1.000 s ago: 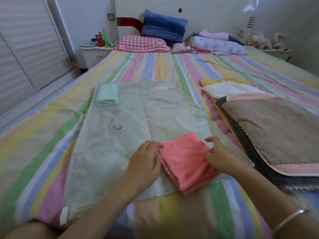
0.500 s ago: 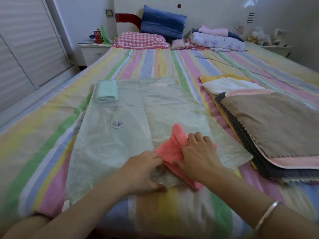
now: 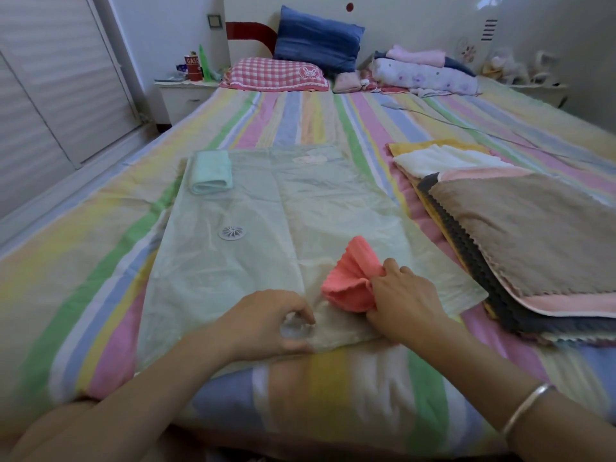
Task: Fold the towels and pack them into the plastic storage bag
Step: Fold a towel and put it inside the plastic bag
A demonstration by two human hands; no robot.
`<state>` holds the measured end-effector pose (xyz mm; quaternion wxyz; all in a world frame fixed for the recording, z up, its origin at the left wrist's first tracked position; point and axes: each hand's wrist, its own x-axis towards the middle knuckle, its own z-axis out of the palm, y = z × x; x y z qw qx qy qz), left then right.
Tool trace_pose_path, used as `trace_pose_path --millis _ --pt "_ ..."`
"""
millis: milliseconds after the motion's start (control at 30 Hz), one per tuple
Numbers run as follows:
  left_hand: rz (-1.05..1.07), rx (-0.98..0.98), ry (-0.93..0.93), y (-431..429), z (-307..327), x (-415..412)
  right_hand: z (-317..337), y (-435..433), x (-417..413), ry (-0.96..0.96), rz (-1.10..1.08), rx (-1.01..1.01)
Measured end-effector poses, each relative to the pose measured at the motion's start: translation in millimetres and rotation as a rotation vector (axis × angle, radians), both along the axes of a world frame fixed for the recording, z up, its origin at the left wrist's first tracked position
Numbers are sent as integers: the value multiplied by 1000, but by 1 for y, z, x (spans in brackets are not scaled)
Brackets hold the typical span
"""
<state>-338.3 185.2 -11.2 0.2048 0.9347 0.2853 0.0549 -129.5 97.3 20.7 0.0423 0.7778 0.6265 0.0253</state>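
Clutter first, since I'm only watching through the head cam: the striped bed (image 3: 300, 121) fills nearly the whole view. There's a blue pillow (image 3: 318, 40) and a pink checked pillow (image 3: 275, 75) up at the headboard (image 3: 400, 21), with a folded floral quilt (image 3: 423, 78) just right of them. A nightstand (image 3: 185, 95) at the far left carries a red can (image 3: 193, 68) and a green bottle (image 3: 204, 61). A thin cable (image 3: 466, 128) trails across the bed on the far right side. The thing really crowding the work is the towel stack (image 3: 533, 235) to the right. It has a brown one on top, with pink, dark grey, yellow and white edges poking out underneath, and it sits just beside the bag's right edge. The plastic storage bag (image 3: 300, 211) lies flat on the bed in the middle, with a round valve (image 3: 232, 232) on its left half. A folded mint towel (image 3: 211, 173) is at its far left corner, and I honestly can't tell if it's inside or just lying on top. The coral towel (image 3: 350, 278) is bunched up at the near end of the bag, fanned out in ridges. The right hand (image 3: 405, 305) has its grip closed round that towel's right side, and there's a silver bangle (image 3: 526, 408) on that wrist. The left hand (image 3: 266, 323) is just left of it, its grip pinching a crinkled bit of clear plastic at the bag's near edge. Whether any of the coral towel has gone inside, I can't tell from here.
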Motion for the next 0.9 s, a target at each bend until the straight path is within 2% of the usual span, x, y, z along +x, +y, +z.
trace_pose_path --millis 133,200,333,400,500,600,700,767,833,867,900 --pt "-2 -10 -30 -1 -1 -3 5 -5 7 94 -98 19" --pt "-2 44 -60 -3 -1 -4 4 -8 10 110 -125 52" --pt "-74 234 31 -13 -2 -2 -8 -15 6 77 -120 97" --pt "-63 269 68 -16 -4 0 -16 -17 4 5 -96 106" --pt "-3 154 28 -13 -2 -1 -26 -18 4 -73 -77 74" --pt "12 88 -43 -11 0 -4 -28 -17 11 -37 -79 108" --pt "-14 209 -65 -18 -1 -3 -24 -14 27 164 -133 182" --pt "32 404 -113 -25 -1 -1 -16 -17 35 470 -158 203" --pt "146 485 -202 -31 3 0 -6 -26 32 822 -128 377" --pt "221 467 -245 -32 8 1 -1 -32 26 903 -60 525" --pt "294 412 -292 -32 14 2 6 -38 19 892 57 657"
